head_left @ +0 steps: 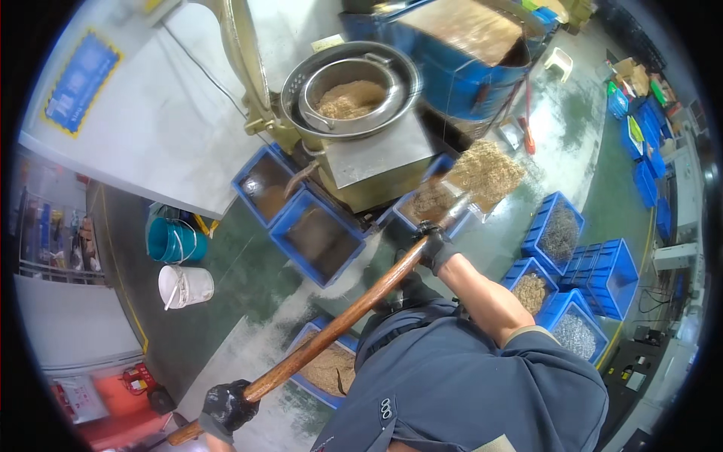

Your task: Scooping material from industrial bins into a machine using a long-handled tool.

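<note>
Both of my hands wear dark gloves and grip the long wooden handle (339,324) of a shovel. My left hand (228,407) is closed around it near its end, at the lower left. Farther up, my right hand (435,245) is closed around it just behind the metal socket (455,212). Beyond the socket lies a heap of tan, sawdust-like material (486,173); it hides the blade, and I cannot tell how much of it rests on the metal. Beside it, a blue crate (399,219) holds more of this material.
A machine with a round metal bowl (290,98) of tan material stands ahead, beside a large blue drum (463,90). Blue crates (275,233) sit left of centre; others (602,271) stand at right, some holding metal-like bits. A teal bucket (160,239) and a white bucket (197,288) stand left.
</note>
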The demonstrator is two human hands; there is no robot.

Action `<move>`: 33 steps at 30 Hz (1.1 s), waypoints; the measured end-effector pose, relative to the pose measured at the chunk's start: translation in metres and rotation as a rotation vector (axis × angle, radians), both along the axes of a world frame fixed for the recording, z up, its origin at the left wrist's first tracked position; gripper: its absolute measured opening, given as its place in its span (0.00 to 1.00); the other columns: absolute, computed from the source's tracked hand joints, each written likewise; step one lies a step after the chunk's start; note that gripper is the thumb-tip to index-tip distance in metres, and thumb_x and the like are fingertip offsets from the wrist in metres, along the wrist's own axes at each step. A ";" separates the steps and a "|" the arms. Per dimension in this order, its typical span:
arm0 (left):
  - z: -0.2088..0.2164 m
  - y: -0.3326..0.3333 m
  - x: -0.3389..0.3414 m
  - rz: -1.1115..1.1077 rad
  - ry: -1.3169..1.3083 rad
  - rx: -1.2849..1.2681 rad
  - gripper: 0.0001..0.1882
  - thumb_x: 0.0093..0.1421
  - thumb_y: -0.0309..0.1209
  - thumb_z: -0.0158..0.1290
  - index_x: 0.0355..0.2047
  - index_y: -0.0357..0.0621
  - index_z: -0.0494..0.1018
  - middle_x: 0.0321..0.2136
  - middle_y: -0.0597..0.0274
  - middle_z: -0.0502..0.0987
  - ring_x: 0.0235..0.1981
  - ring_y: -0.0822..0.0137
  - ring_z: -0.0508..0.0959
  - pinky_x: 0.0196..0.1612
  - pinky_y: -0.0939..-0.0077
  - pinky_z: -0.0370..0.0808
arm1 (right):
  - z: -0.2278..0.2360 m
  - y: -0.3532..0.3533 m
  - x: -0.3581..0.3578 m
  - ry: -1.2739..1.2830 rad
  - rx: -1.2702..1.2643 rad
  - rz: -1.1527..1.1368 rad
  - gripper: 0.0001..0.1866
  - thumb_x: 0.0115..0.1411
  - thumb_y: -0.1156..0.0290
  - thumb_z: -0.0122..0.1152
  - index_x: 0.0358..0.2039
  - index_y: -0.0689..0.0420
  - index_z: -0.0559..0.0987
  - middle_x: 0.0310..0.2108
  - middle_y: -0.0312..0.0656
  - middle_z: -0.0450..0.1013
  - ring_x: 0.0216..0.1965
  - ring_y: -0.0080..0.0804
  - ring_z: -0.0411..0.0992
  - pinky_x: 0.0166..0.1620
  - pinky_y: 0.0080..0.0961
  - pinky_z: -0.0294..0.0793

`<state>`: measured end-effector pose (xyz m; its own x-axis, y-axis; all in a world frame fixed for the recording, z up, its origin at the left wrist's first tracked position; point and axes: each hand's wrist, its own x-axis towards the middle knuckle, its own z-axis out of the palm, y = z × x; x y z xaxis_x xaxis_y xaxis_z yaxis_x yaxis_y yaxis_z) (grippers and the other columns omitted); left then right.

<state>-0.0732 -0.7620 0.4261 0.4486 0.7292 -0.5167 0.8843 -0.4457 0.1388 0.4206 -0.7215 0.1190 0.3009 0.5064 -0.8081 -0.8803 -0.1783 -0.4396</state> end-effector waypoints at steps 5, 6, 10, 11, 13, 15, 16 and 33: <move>0.015 0.014 0.016 -0.011 -0.024 -0.034 0.11 0.47 0.38 0.60 0.30 0.51 0.79 0.22 0.59 0.79 0.24 0.54 0.79 0.29 0.61 0.76 | -0.003 0.000 0.011 0.023 0.044 -0.045 0.08 0.57 0.63 0.51 0.21 0.46 0.71 0.18 0.33 0.64 0.19 0.28 0.64 0.23 0.27 0.65; 0.016 0.017 0.019 -0.009 -0.027 -0.033 0.11 0.47 0.38 0.60 0.30 0.51 0.79 0.22 0.59 0.79 0.24 0.54 0.79 0.29 0.61 0.76 | -0.008 0.002 0.016 0.034 0.074 -0.083 0.08 0.56 0.63 0.51 0.21 0.46 0.71 0.18 0.33 0.64 0.19 0.27 0.63 0.23 0.26 0.65; 0.020 0.024 0.023 -0.048 0.026 -0.002 0.11 0.47 0.39 0.60 0.31 0.52 0.79 0.22 0.59 0.80 0.24 0.55 0.80 0.29 0.62 0.77 | 0.025 0.008 0.016 0.063 0.054 -0.048 0.08 0.56 0.66 0.50 0.21 0.47 0.70 0.17 0.33 0.63 0.20 0.27 0.62 0.24 0.24 0.64; 0.019 0.027 0.025 -0.050 0.032 -0.016 0.11 0.47 0.39 0.60 0.31 0.52 0.79 0.22 0.59 0.80 0.25 0.55 0.80 0.30 0.63 0.77 | 0.025 0.010 0.019 0.099 0.020 -0.093 0.08 0.56 0.65 0.50 0.20 0.47 0.69 0.16 0.33 0.62 0.19 0.28 0.63 0.24 0.25 0.65; 0.012 0.033 0.018 -0.035 0.010 -0.014 0.11 0.47 0.39 0.60 0.31 0.52 0.79 0.23 0.60 0.80 0.25 0.55 0.80 0.30 0.63 0.77 | 0.023 0.016 0.023 0.076 0.050 -0.087 0.09 0.57 0.65 0.50 0.20 0.47 0.68 0.16 0.33 0.62 0.19 0.28 0.63 0.24 0.26 0.65; 0.005 0.040 0.016 -0.016 -0.018 -0.013 0.11 0.47 0.40 0.60 0.31 0.53 0.79 0.23 0.60 0.80 0.25 0.55 0.80 0.30 0.63 0.77 | 0.022 0.023 0.031 0.054 0.044 -0.060 0.10 0.58 0.66 0.50 0.19 0.48 0.67 0.16 0.35 0.63 0.18 0.30 0.63 0.24 0.27 0.66; 0.003 0.042 0.016 -0.025 -0.047 -0.008 0.10 0.46 0.38 0.61 0.30 0.52 0.80 0.22 0.60 0.80 0.23 0.56 0.80 0.28 0.64 0.76 | 0.021 0.028 0.034 0.043 0.045 -0.051 0.10 0.58 0.66 0.50 0.19 0.48 0.67 0.16 0.35 0.63 0.18 0.30 0.63 0.24 0.27 0.66; 0.017 -0.044 -0.005 0.283 -0.101 0.377 0.05 0.55 0.34 0.55 0.32 0.54 0.78 0.17 0.59 0.76 0.17 0.54 0.77 0.22 0.63 0.75 | 0.106 0.210 -0.018 0.083 0.340 0.275 0.09 0.62 0.65 0.50 0.24 0.49 0.70 0.20 0.35 0.66 0.22 0.30 0.65 0.27 0.29 0.68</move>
